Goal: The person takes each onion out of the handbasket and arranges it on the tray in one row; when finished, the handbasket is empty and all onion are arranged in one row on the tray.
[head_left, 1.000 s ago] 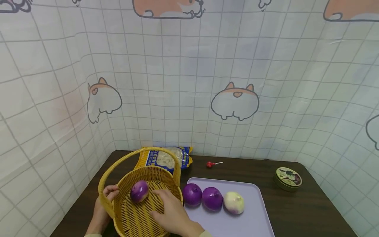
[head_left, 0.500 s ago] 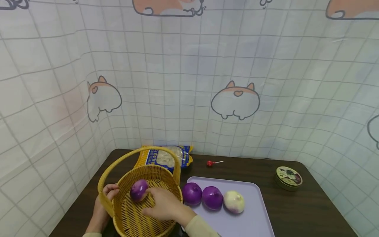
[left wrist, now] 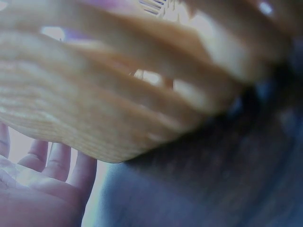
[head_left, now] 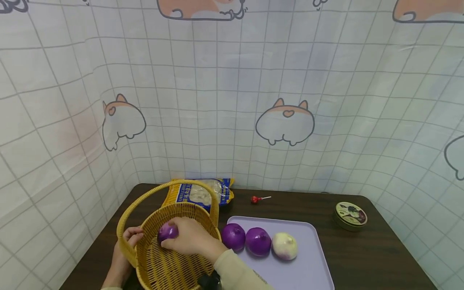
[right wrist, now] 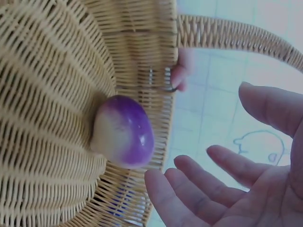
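A yellow wicker basket (head_left: 174, 274) with a tall hoop handle stands at the front left of the table, one purple-and-white turnip (head_left: 166, 233) inside against its left wall. My left hand (head_left: 121, 253) grips the basket's left rim, fingertips over the edge; most of its palm is beneath or behind the wicker in the left wrist view. My right hand (head_left: 190, 237) reaches into the basket above the turnip. In the right wrist view its spread, slightly bent fingers (right wrist: 175, 198) come close beside the turnip, with the thumb well apart from it.
Right of the basket lies a lilac tray (head_left: 304, 274) bearing two purple turnips (head_left: 258, 241) and a whiter one (head_left: 284, 245). Behind stand a yellow-blue pasta bag (head_left: 201, 193) and a red lollipop (head_left: 255, 199). A round green tin (head_left: 350, 216) sits far right.
My right hand has moved left and slightly up inside the basket, from beside the turnip to over it. The left hand stays on the rim, and the turnip has not visibly shifted.
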Demonstrator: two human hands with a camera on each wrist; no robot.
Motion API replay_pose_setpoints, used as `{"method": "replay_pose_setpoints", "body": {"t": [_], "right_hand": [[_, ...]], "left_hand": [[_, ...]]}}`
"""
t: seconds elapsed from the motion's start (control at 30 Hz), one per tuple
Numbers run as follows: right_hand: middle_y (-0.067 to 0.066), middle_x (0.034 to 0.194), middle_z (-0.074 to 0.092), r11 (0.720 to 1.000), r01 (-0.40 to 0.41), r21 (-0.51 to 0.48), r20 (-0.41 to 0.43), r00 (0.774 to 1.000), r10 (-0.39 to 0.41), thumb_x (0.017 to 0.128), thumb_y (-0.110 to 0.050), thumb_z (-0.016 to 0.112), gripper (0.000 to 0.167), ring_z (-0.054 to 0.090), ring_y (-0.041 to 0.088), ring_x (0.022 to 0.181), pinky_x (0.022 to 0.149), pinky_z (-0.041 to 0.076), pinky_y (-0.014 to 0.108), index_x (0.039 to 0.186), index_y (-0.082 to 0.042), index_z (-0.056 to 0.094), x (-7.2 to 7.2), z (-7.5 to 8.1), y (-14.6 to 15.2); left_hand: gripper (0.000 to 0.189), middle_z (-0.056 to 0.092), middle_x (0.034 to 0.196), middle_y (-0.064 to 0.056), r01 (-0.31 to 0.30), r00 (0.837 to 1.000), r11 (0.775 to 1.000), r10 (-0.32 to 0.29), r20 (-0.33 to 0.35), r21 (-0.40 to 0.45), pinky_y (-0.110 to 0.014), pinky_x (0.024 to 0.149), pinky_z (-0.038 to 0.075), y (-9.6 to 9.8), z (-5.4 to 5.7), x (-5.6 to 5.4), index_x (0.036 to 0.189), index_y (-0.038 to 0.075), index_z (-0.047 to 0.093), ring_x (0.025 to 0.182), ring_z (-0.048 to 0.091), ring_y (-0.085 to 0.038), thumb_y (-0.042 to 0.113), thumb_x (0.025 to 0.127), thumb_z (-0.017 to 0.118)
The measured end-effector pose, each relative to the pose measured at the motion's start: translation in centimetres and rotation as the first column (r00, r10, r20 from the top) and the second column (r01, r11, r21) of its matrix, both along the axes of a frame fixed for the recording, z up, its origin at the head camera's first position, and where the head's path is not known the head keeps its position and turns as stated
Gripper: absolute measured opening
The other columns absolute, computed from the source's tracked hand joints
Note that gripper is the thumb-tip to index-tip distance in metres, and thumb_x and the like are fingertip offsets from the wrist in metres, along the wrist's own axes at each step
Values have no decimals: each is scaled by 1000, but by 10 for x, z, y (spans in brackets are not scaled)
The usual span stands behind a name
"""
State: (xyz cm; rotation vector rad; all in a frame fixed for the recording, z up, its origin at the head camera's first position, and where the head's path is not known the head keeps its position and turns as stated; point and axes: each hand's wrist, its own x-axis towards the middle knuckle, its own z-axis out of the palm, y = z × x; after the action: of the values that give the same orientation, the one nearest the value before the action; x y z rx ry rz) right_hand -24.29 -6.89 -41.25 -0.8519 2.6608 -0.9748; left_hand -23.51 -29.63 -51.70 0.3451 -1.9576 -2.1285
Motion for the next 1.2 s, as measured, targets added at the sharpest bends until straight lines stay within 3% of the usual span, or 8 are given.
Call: {"method": "replay_pose_setpoints", "body": {"t": [0.13,0.37,0.67,0.9,1.2], "right_hand": [[-1,115,66,999,27,-32,52,998,-26,85,-39,73,48,59,7,100,81,49,25,127,-16,62,-7,1,-1],[-2,113,66,998,40,-54,85,996,-36,86,-39,73,47,59,9,100,82,49,26,126,-16,63,-16,-6,-11],[1,120,63,992,89,-90,163,984,-74,86,-38,72,51,59,15,108,86,50,31,129,-13,60,-30,-28,-17],[4,124,54,991,134,-29,113,985,-130,84,-39,75,61,57,16,104,83,50,31,136,-16,54,-31,-39,-21],[2,134,51,993,73,87,33,997,-76,82,-40,76,69,56,17,114,88,50,31,142,-20,49,-35,-46,-27]], "left_hand": [[13,60,93,11,0,1000,1000,0,-5,-5,-17,75,47,2,3,2,103,0,58,89,54,-4,11,98,56],[6,60,93,12,-12,1000,1000,12,-9,3,-18,74,48,-3,3,4,99,8,60,87,55,-3,11,97,56],[3,61,100,9,3,1000,999,-3,-12,-32,-18,77,47,0,1,4,98,9,59,90,55,-4,11,97,56],[5,61,101,11,-12,1000,998,13,13,-61,-18,78,47,0,-5,1,99,8,59,94,55,-4,12,97,57],[19,62,97,17,-47,999,992,48,5,-121,-17,76,48,-1,-5,0,108,-6,54,91,56,-1,9,96,56]]}}
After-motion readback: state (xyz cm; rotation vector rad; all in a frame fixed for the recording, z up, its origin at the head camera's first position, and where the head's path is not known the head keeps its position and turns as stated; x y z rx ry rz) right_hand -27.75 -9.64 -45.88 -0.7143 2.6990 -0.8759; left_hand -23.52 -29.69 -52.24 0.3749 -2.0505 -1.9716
